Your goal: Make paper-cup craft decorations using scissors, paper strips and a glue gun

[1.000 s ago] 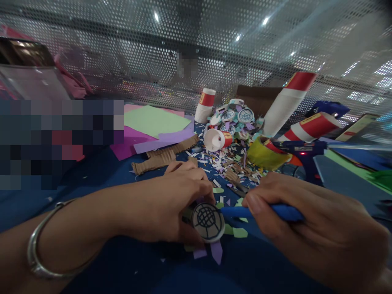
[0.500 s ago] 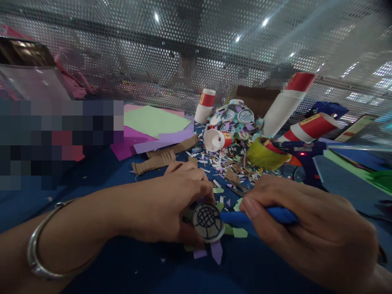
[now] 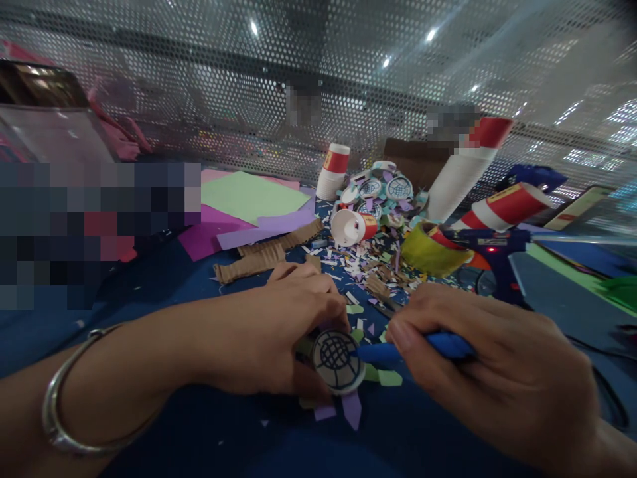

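Note:
My left hand (image 3: 298,332) grips a small round paper disc piece (image 3: 338,362) by its far and near sides, low over the blue table. Dark lines form a grid inside a ring on its white top, and purple and green paper tabs stick out around its base. In my right hand (image 3: 488,372) is a blue marker (image 3: 383,353), pinched between thumb and fingers. The marker's tip touches the right part of the drawn grid. Dark scissors (image 3: 388,309) lie partly hidden behind my right hand.
Paper scraps (image 3: 368,259) litter the middle. Behind them are a heap of similar discs (image 3: 383,189), paper cups (image 3: 334,171) and a tilted cup stack (image 3: 462,176). A glue gun (image 3: 502,255) with a red light stands right. Coloured paper (image 3: 253,196) and corrugated cardboard (image 3: 259,262) lie left.
My right hand has shifted slightly left, and the marker's tip has moved from the disc's right rim inward over the grid. My left hand keeps its hold on the disc.

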A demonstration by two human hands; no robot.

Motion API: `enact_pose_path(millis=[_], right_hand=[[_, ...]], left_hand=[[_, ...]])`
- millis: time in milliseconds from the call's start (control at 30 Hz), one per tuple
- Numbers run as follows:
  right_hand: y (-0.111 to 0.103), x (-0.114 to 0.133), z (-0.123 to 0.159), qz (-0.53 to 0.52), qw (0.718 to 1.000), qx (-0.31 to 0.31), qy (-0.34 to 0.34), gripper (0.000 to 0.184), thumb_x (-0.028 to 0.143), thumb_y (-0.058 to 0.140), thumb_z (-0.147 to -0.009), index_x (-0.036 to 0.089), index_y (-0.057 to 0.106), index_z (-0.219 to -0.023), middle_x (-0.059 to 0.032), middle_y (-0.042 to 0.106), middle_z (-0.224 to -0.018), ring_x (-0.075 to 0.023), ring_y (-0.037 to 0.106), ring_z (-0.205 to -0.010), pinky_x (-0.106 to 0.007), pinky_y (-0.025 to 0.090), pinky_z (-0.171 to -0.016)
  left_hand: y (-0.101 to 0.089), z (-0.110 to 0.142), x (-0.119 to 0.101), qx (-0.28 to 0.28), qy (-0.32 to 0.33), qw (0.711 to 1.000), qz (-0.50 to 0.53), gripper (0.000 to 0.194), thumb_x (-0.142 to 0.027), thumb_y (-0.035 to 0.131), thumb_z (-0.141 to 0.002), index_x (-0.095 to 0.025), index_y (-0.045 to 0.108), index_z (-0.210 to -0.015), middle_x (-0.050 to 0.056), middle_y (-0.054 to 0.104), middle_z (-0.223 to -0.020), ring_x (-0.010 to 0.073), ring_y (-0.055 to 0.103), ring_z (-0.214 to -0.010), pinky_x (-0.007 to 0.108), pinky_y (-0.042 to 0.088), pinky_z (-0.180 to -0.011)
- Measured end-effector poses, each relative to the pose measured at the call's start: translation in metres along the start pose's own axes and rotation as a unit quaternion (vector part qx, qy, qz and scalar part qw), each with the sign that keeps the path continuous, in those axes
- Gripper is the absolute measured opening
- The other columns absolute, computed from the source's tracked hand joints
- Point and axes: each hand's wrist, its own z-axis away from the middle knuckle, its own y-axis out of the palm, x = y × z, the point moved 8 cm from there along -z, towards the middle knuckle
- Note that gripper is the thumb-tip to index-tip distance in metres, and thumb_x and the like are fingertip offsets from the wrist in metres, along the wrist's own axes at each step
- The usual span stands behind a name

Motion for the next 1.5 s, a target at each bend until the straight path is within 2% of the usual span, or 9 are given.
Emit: enact_pose_path(millis=[467, 733, 900, 1000, 1267, 1500], right_hand=[[-0.001, -0.001, 0.001, 0.002, 1.0, -0.013, 0.002, 0.02, 0.01, 0.054, -0.084, 0.022, 0.05, -0.068, 0.0051, 0.056, -0.056, -0.0088, 0.052, -0.045, -0.023, 0.039, -0.045], [-0.003, -0.002, 0.003, 0.002, 1.0, -0.028, 0.002, 0.019, 0.01, 0.056, -0.085, 0.024, 0.053, -0.073, 0.0032, 0.066, -0.065, -0.0123, 0.063, -0.054, -0.023, 0.048, -0.052], [-0.001, 0.005, -0.001, 0.01, 0.999, -0.022, -0.024, 0.019, 0.009, 0.056, -0.084, 0.023, 0.054, -0.073, 0.0041, 0.065, -0.062, -0.0105, 0.062, -0.052, -0.02, 0.051, -0.057], [0.002, 0.007, -0.002, 0.018, 0.999, -0.007, -0.029, 0.018, 0.01, 0.056, -0.085, 0.024, 0.054, -0.074, 0.0046, 0.066, -0.062, -0.0106, 0.063, -0.052, -0.021, 0.051, -0.055], [0.003, 0.009, 0.007, 0.051, 0.996, -0.031, -0.06, 0.014, 0.013, 0.055, -0.088, 0.025, 0.056, -0.081, 0.0033, 0.07, -0.069, -0.0141, 0.067, -0.058, -0.025, 0.054, -0.058], [0.002, 0.018, 0.007, 0.077, 0.992, -0.044, -0.094, 0.013, 0.012, 0.057, -0.086, 0.023, 0.055, -0.081, 0.0024, 0.068, -0.065, -0.0151, 0.065, -0.057, -0.028, 0.049, -0.052]], left_hand=[[0.0, 0.0, 0.0, -0.009, 0.008, 1.0, 0.0, 0.045, -0.042, 0.078, -0.071, -0.019, 0.062, -0.107, 0.004, 0.057, -0.104, 0.0264, 0.047, -0.105, 0.038, 0.036, -0.091], [-0.002, 0.001, -0.002, 0.003, 0.008, 1.0, 0.005, 0.042, -0.04, 0.076, -0.071, -0.02, 0.062, -0.105, 0.004, 0.058, -0.102, 0.0262, 0.049, -0.102, 0.036, 0.038, -0.087], [-0.002, 0.001, -0.002, 0.0, 0.005, 1.0, 0.006, 0.042, -0.039, 0.078, -0.069, -0.021, 0.062, -0.104, 0.003, 0.057, -0.1, 0.0268, 0.049, -0.103, 0.037, 0.038, -0.088], [-0.002, 0.001, -0.002, -0.025, 0.015, 1.0, 0.007, 0.041, -0.041, 0.079, -0.069, -0.022, 0.061, -0.1, 0.002, 0.058, -0.098, 0.0263, 0.049, -0.102, 0.037, 0.037, -0.089], [-0.001, 0.002, -0.001, -0.037, 0.021, 0.999, 0.004, 0.036, -0.044, 0.076, -0.072, -0.022, 0.062, -0.097, 0.002, 0.056, -0.099, 0.0247, 0.048, -0.101, 0.036, 0.036, -0.089], [-0.001, 0.002, 0.001, -0.031, 0.019, 0.999, 0.017, 0.039, -0.04, 0.08, -0.069, -0.022, 0.061, -0.098, 0.002, 0.056, -0.1, 0.0246, 0.047, -0.101, 0.035, 0.036, -0.087]])
